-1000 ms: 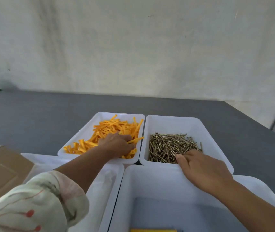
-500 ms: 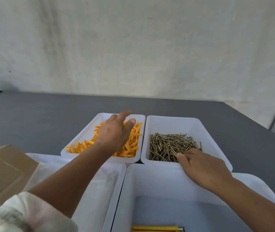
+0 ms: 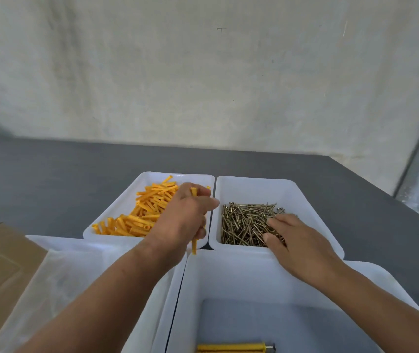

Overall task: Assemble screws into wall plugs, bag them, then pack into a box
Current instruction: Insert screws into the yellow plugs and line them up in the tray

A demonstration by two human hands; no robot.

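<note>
The left hand (image 3: 185, 217) grips one orange wall plug (image 3: 193, 247) with its fingers curled round the middle, above the right near corner of the plug tray (image 3: 149, 177), close to the rim it shares with the screw tray (image 3: 254, 189). The plug stands nearly upright, its long axis running up and down; one end shows above the knuckles and the other hangs below the fist over the tray's near edge. Which end is the open mouth cannot be told. The screws (image 3: 246, 222) lie just right of that hand, across the shared rim, in a tangle with shafts pointing every way. The right hand (image 3: 302, 245) is the nearer one: it rests on the pile by the tray's near right corner, its fingers (image 3: 277, 220) fairly straight and together, no screw seen lifted. A screw would probably need its point turned to the plug's axis. At the near tray's (image 3: 228, 276) near edge lies one finished plug with screw (image 3: 233, 348), lengthwise left to right
</note>
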